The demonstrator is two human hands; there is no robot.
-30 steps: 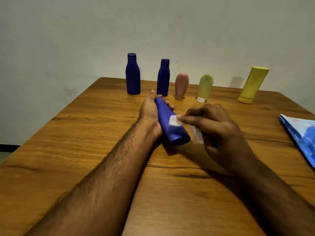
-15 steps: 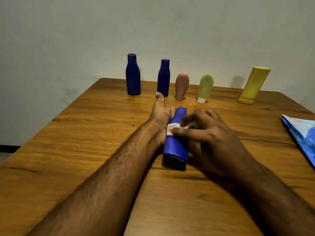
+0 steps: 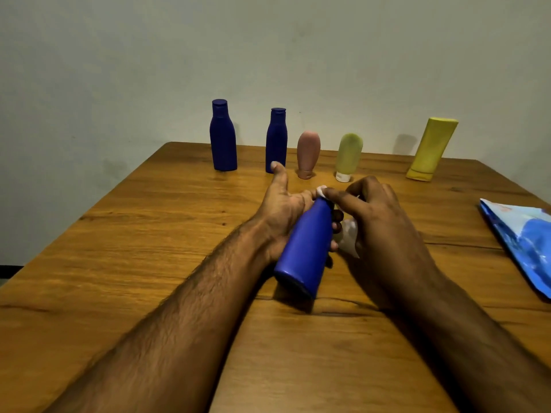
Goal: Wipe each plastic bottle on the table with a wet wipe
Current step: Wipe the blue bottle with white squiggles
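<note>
A blue bottle point(image 3: 307, 248) is held above the wooden desk point(image 3: 134, 248) while a wet wipe point(image 3: 321, 190) is pressed to its cap end.

Along the far edge, five bottles are lined up: two dark blue point(image 3: 223, 137) point(image 3: 276, 140), one pink point(image 3: 308, 154), one pale green point(image 3: 348, 156), one yellow point(image 3: 430, 149), leaning. A blue wipes packet point(image 3: 524, 242) is seen at the right edge. The smooth bottle is gripped by the left hand point(image 3: 283, 213), its fingers curled round the body, thumb extended. The wipe is pinched by the right hand point(image 3: 378, 222), fingers bent.
</note>
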